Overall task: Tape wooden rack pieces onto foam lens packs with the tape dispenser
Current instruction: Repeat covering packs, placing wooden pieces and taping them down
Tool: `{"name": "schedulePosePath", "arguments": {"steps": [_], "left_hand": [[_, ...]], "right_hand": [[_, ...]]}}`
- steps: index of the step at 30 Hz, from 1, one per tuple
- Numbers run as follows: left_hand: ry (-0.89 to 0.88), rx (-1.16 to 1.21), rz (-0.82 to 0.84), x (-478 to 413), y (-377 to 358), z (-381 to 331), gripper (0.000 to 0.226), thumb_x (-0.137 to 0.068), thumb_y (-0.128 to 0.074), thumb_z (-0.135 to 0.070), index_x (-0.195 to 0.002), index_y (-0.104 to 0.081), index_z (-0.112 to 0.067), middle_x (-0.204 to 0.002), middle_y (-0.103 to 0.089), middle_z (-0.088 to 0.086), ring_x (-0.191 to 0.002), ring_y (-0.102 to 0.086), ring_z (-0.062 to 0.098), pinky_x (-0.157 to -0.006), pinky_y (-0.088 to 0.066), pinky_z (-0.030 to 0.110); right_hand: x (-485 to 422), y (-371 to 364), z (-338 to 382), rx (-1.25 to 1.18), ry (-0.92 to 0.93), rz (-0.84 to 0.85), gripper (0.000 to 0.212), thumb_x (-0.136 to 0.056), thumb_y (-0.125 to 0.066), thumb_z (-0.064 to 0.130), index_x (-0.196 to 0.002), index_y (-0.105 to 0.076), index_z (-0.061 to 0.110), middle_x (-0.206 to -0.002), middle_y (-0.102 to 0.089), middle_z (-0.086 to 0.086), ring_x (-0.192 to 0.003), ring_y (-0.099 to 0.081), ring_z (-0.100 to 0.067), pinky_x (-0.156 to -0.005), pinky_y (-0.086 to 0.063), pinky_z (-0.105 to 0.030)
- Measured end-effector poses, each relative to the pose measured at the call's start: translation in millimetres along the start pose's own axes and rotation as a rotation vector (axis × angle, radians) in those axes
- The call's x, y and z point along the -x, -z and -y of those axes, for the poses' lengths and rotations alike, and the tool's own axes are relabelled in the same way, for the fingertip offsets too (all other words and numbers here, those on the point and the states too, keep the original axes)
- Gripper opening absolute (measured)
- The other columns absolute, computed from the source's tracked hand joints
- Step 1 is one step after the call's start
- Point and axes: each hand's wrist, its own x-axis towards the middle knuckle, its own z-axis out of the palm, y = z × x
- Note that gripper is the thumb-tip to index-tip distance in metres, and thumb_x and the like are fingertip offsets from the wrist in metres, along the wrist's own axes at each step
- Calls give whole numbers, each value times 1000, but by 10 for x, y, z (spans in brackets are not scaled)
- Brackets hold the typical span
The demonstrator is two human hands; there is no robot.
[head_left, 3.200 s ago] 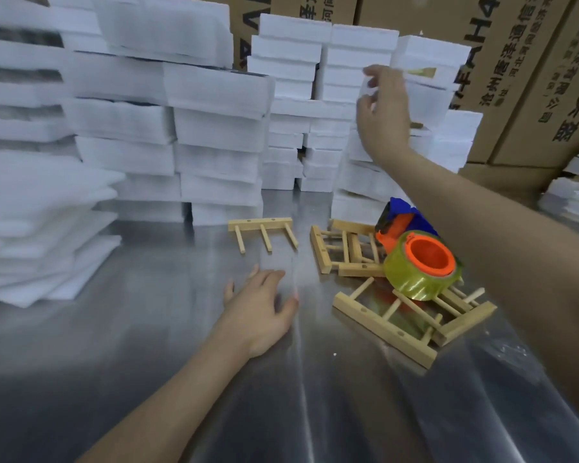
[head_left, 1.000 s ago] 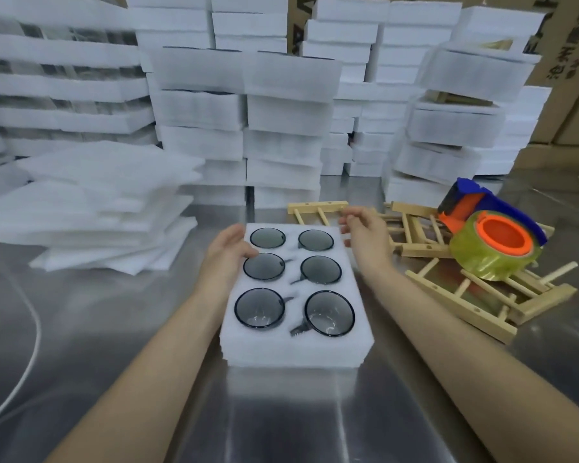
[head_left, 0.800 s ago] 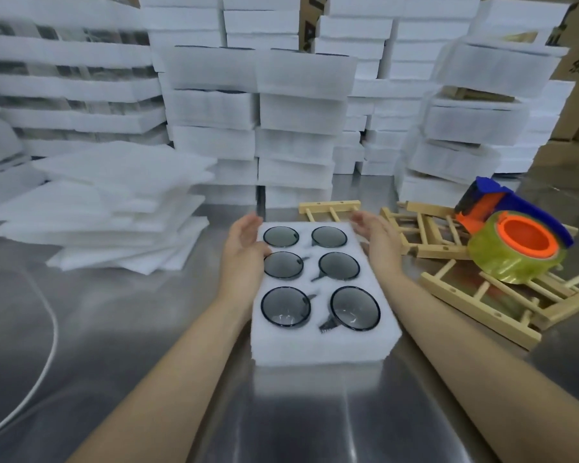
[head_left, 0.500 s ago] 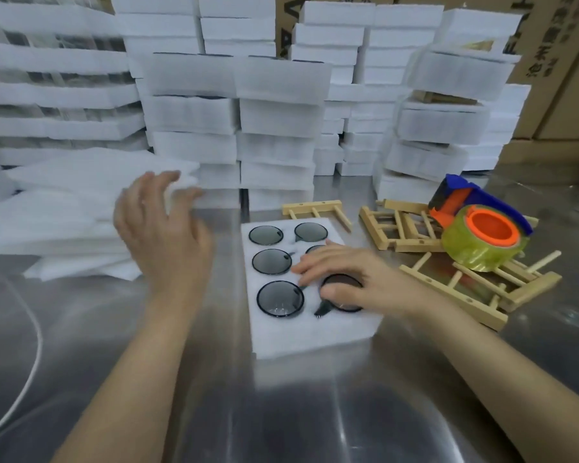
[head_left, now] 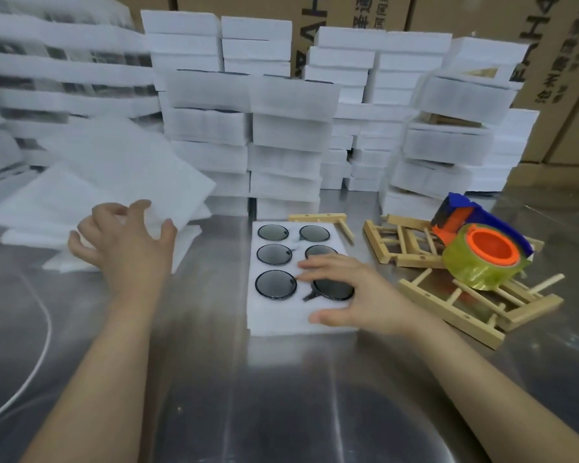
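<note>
White foam lens pack (head_left: 281, 320), six dark lenses (head_left: 275, 284)

- My left hand (head_left: 124, 252) grips the near edge of a thin foam sheet (head_left: 121, 168), which is tilted up.
- My right hand (head_left: 351, 292) lies flat on the foam lens pack (head_left: 274, 320).
- Right of that hand, the tape dispenser (head_left: 478, 255) sits on wooden rack pieces (head_left: 448, 314).

Shiny steel desk (head_left: 281, 412), streaked with soft overhead glare. Behind the desk, a wall of brown cardboard cartons (head_left: 565, 78) with dark lettering. Across the desk's left side, a thin white cable (head_left: 50, 329).
</note>
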Motion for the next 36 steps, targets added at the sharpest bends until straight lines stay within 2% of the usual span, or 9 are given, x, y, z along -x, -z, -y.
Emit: {"name": "schedulePosePath", "arguments": {"steps": [5,14,18,20,24,28,31,33,36], "left_hand": [[-13,4,51,5,-56,6,71,-64,-83,-45,-122,-53,-17,-131,-37,19,-125,-30,40,-107,-14,55],[-81,28,-47,-49,-15,-47,27,-90,-62,-37,-105,-66,-14,-130,-41,16,-124,-32,37,-100,-20,49],[-65,326,-214,-90,185,-200,9,-93,-57,-14,-97,-64,-8,-116,-49,-6,-94,-46,1,-70,-35,28],[-214,459,-303,-52,311,-352,11,-95,-50,-8,-97,-60,-9,-117,-54,-2,-81,-53,7,-61,-40,28],[-657,797,24,217,402,-692,23,-89,-41,-8,-103,-57,-16,-107,-59,-11,-90,-59,9,-73,-53,37],[-721,798,393,520,316,-802,20,-95,-46,-26,-97,-63,-16,-90,-67,-2,-73,-64,13,-65,-52,38],[-627,959,428,540,265,-795,25,-95,-43,-27,-75,-57,-33,-79,-67,2,-65,-60,14,-59,-47,32],[-369,1039,445,532,215,-795,32,-94,-44,-31,-64,-56,-38,-77,-65,-6,-61,-55,9,-60,-44,27],[21,961,502,537,61,-793,15,-93,-55,-28,-81,-63,-32,-98,-57,-16,-82,-54,-2,-74,-42,18]], "right_hand": [[-1,-26,-80,56,21,17,55,-73,-83,36,-124,-63,31,-138,-49,22,-133,-37,5,-115,-25,-33],[-6,-48,-127,52,41,17,54,-74,-78,46,-124,-59,39,-139,-47,26,-135,-33,5,-116,-24,-34],[16,-43,-113,48,45,38,49,-77,-78,40,-123,-62,33,-137,-51,21,-134,-37,1,-115,-25,-32],[-5,-40,-83,-138,-2,-7,36,-88,-65,37,-122,-65,25,-131,-59,12,-128,-47,-2,-112,-31,-30],[-94,27,-121,-1012,-262,-327,39,-101,-28,41,-128,-49,22,-111,-71,-5,-108,-66,-22,-104,-41,-38],[-65,128,-268,-1209,-414,-490,31,-101,-40,36,-116,-59,17,-102,-73,-6,-90,-68,-25,-80,-55,-29],[-44,142,-345,-931,-602,-408,23,-94,-54,15,-113,-68,13,-102,-73,-1,-98,-66,-22,-75,-57,-27],[-31,143,-362,-841,-623,-358,27,-93,-56,12,-118,-67,16,-104,-73,2,-98,-67,-16,-76,-57,-26],[-24,121,-287,-732,-612,-356,36,-93,-52,13,-126,-60,23,-106,-63,7,-88,-63,1,-69,-51,-17]]}}
